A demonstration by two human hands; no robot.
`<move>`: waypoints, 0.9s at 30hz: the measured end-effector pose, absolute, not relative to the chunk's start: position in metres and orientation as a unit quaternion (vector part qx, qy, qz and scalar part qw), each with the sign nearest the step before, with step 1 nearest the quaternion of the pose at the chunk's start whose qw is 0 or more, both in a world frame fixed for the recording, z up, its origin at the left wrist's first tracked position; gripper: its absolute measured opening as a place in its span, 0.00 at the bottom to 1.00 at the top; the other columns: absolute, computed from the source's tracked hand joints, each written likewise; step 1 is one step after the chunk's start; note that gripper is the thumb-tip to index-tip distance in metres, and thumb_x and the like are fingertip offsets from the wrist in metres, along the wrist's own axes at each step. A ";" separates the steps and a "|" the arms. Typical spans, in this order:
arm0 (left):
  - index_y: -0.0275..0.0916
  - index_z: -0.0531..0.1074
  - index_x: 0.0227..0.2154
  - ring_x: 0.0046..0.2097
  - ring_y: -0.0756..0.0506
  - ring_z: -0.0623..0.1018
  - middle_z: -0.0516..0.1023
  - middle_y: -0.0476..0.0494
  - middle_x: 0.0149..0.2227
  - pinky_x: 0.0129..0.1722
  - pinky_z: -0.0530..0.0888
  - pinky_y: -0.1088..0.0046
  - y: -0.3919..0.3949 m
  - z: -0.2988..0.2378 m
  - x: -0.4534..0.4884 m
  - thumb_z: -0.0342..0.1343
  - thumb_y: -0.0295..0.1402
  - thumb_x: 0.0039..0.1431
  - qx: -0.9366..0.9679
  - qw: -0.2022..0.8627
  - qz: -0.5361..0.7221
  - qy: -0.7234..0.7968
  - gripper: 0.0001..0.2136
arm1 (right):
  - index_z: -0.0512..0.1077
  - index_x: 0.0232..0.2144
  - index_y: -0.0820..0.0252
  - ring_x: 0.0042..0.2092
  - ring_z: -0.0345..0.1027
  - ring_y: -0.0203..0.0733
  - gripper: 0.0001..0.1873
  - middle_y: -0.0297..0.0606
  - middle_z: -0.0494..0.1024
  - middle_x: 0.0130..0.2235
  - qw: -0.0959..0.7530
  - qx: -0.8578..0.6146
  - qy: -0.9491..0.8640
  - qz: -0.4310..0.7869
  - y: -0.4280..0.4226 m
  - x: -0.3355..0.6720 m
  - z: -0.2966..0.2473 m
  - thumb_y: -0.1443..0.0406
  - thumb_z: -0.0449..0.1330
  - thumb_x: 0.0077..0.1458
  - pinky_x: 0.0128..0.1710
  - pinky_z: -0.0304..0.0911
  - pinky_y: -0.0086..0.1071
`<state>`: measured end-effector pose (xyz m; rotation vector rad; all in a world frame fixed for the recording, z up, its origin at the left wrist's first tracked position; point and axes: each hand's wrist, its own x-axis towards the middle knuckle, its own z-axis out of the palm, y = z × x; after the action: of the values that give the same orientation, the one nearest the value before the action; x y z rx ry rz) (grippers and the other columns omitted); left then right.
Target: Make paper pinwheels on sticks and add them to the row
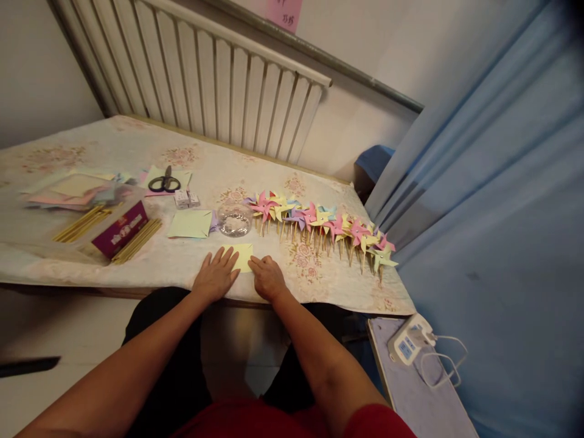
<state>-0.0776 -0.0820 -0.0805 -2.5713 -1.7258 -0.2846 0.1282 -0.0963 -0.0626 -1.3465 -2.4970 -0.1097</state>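
A small square of yellow paper (243, 255) lies near the table's front edge between my two hands. My left hand (216, 275) rests flat on its left side, fingers spread. At its right edge, my right hand (267, 277) is curled, with the thumb and forefinger closed on the paper's border. Just behind is a round clear dish (234, 224) of small shiny pieces. A stack of pale green and yellow paper squares (189, 224) sits to its left. Rightward runs a long row of finished paper pinwheels (335, 226) on sticks, in pink, yellow, purple and blue.
Black-handled scissors (165, 182) lie on paper behind two small white boxes (187, 199). At left are bundled thin sticks (137, 241), a purple label card (121, 230) and plastic-wrapped coloured paper (68, 190). A radiator (219, 79) stands behind; a blue curtain (493, 231) hangs at right.
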 end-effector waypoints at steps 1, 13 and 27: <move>0.36 0.59 0.67 0.71 0.34 0.53 0.55 0.38 0.71 0.67 0.52 0.46 -0.083 -0.080 -0.078 0.39 0.42 0.69 -0.828 0.019 -0.091 -0.553 0.28 | 0.70 0.55 0.59 0.45 0.59 0.48 0.20 0.39 0.71 0.61 0.155 -0.469 -0.869 -0.037 -0.096 0.128 -0.063 0.70 0.51 0.62 0.48 0.63 0.42; 0.40 0.60 0.67 0.72 0.35 0.52 0.56 0.40 0.71 0.68 0.51 0.48 -0.093 -0.075 -0.085 0.41 0.41 0.69 -0.816 -0.019 -0.089 -0.571 0.27 | 0.71 0.54 0.60 0.44 0.59 0.48 0.20 0.41 0.72 0.60 0.179 -0.463 -0.867 -0.028 -0.098 0.129 -0.067 0.71 0.49 0.63 0.48 0.63 0.41; 0.30 0.66 0.61 0.69 0.39 0.60 0.65 0.33 0.66 0.67 0.60 0.57 -0.069 -0.063 -0.047 0.41 0.31 0.68 -0.825 -0.004 -0.208 -0.525 0.22 | 0.70 0.56 0.59 0.45 0.60 0.48 0.21 0.41 0.71 0.61 0.144 -0.482 -0.864 -0.024 -0.100 0.128 -0.063 0.70 0.49 0.63 0.48 0.63 0.41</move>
<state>-0.0467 -0.0689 -0.0632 -2.5985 -1.6526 -0.6565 0.1280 -0.1004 -0.0631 -1.3904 -2.4893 -0.0694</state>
